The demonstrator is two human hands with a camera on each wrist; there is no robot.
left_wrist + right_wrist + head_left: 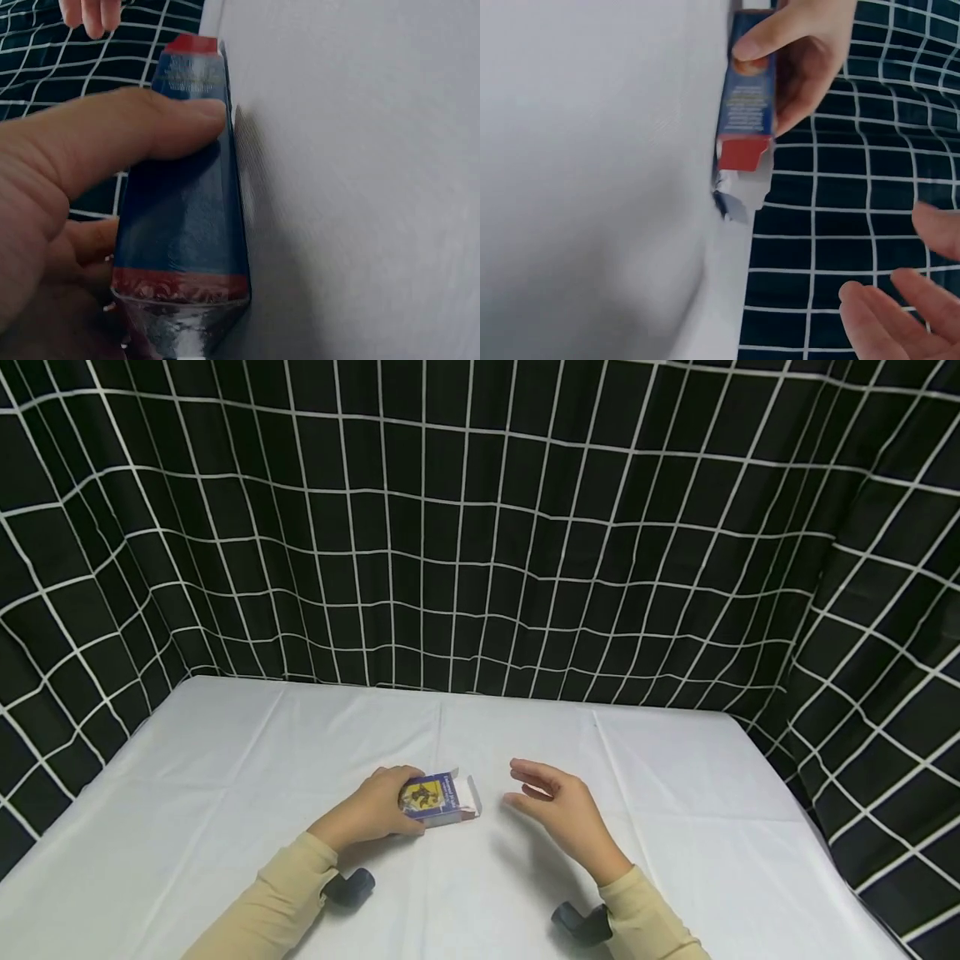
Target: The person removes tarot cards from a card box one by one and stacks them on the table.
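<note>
My left hand (378, 804) grips a small blue cardboard box (435, 797) with a yellow picture on top, low at the table's middle. In the left wrist view the thumb presses along the box's narrow blue side (184, 210), which has red ends. Clear crumpled wrap (176, 326) sticks out at the end nearest that wrist. The box's opposite end has its white flaps (742, 196) spread, and a red tab (742, 154) shows there. To the right of the flaps, my right hand (566, 810) hovers with loosely bent fingers and holds nothing.
A white cloth (315, 735) with fold creases covers the table. Black curtains with a white grid (465, 527) stand behind it and along both sides. A dark wrist camera (350, 887) sits at the left sleeve and another dark camera (581, 924) at the right.
</note>
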